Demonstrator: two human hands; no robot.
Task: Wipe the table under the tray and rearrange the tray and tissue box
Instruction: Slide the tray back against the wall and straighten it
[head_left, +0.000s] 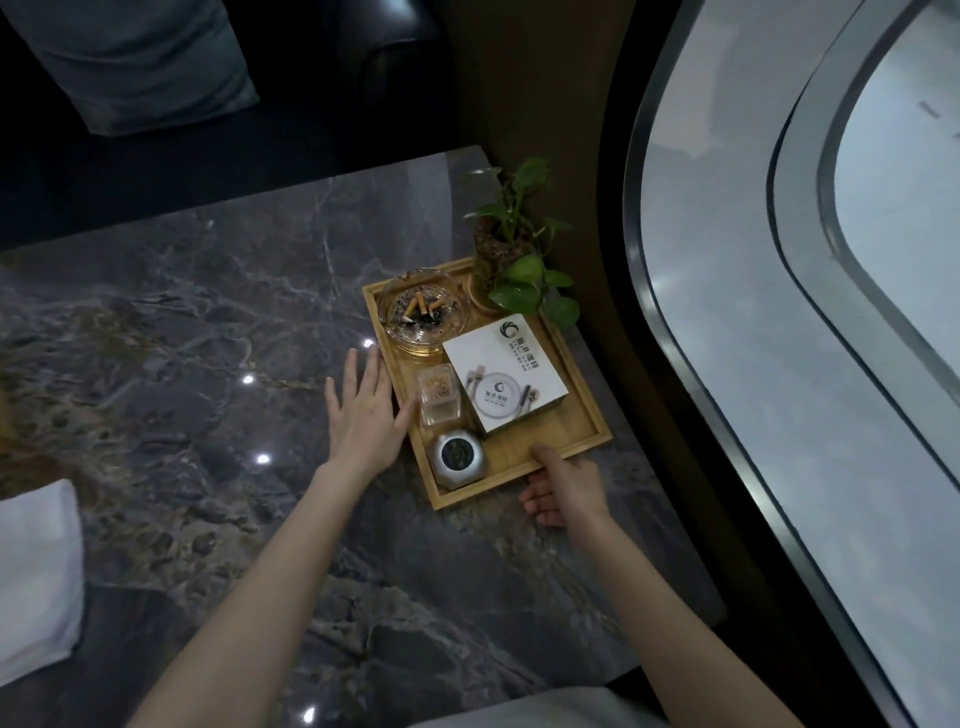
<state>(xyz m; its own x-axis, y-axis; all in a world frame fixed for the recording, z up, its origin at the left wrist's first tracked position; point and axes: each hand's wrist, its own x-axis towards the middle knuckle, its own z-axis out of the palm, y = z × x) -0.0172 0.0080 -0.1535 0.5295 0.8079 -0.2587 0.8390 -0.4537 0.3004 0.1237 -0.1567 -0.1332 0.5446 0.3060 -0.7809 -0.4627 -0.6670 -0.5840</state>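
Now the left hand (363, 410) lies flat, fingers spread, against the tray (576, 415) edge; the right hand (563, 486) grips the near rim, the tissue box (506, 371) just beyond it.

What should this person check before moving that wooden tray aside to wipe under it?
1. Both hands on the tray: left hand lies flat at its left rim, right hand pinches the near edge. Ok.
2. Free table to the left: ok.
3. Plant steady: tall and leafy at the far corner, may tip. Cannot tell.
4. Ashtray holds butts and ash: spill risk. Not ok.
5. Tissue box lies flat: ok.
6. White cloth near the left: ok.
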